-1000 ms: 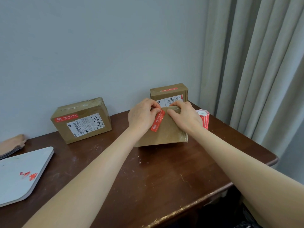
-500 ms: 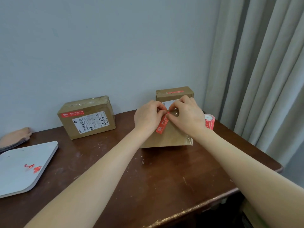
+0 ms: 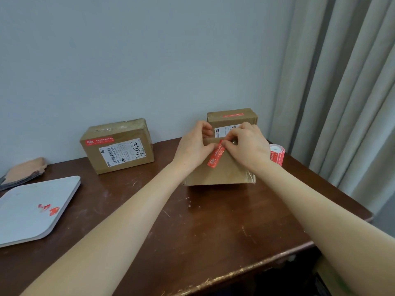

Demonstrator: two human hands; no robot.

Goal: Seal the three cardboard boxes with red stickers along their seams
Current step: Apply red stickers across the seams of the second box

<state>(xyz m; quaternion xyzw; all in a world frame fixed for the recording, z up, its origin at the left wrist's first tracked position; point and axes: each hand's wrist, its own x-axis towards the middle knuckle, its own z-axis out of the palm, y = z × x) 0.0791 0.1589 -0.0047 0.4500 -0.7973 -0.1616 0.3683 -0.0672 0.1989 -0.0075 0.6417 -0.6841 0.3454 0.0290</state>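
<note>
Both hands sit at the top edge of the near box: our left hand grips the cardboard, right hand pinches the red sticker, not smoothed yet. Left box, past our left hand ("4432" scrawled on it), and back box behind both already wear stickers, so probably the last one.

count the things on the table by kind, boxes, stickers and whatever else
cardboard boxes: 3 (left box, back box, front box)
red stickers on boxes: 3 (left sticker, back sticker, front sticker)
sticker roll: 1
white board: 1
tan pad: 1
total: 9, red scraps on the board not counted
</note>
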